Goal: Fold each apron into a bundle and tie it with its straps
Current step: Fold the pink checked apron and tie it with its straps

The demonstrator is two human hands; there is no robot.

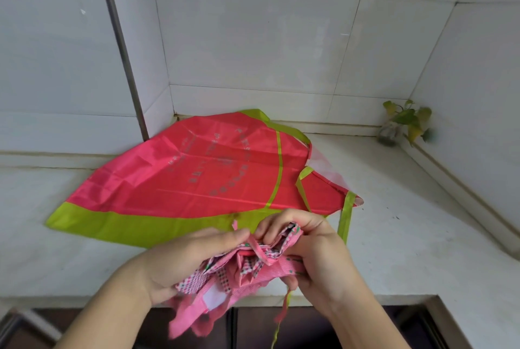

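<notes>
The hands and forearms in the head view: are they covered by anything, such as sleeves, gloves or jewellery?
Nothing covers them. The left hand and right hand are bare, without gloves, and no rings or watch can be seen. Both forearms are bare to the bottom edge of the picture; no sleeve is in view.

Two aprons: red apron (pixel 197 177), pink apron (pixel 242 267); perhaps one plant (pixel 405 120).

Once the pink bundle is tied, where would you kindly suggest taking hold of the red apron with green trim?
Probably the red apron with green trim by its wide green hem, from the near left: that edge lies flat, uncovered and closest on the counter.
</notes>
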